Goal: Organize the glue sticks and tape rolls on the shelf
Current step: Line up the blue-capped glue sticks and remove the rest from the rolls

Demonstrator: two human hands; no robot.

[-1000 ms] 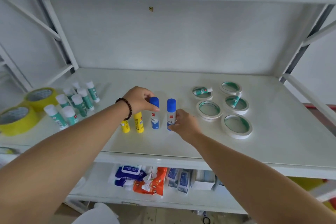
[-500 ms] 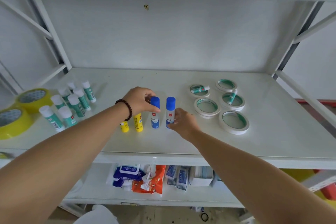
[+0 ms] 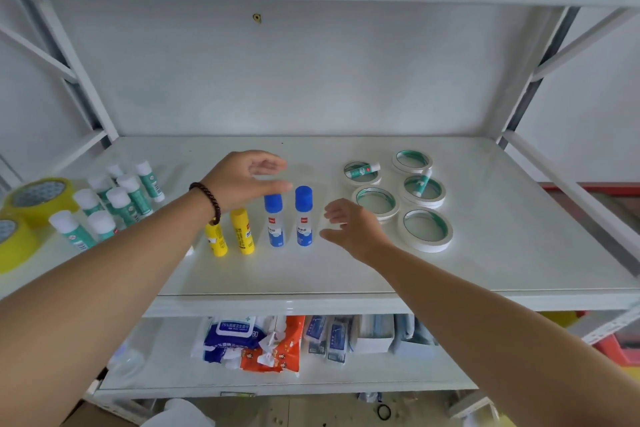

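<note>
Blue-capped glue sticks (image 3: 289,218) stand upright mid-shelf (image 3: 485,253), between our left hand (image 3: 247,180) and right hand (image 3: 353,229), both spread and empty; light, rigid, tippy, we judge—grip their barrels.

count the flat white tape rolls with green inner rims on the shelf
5, clustered right of the blue-capped glue bottles: back left, back right, middle left, middle right, front. The middle right one may be a stack hiding more.
</note>
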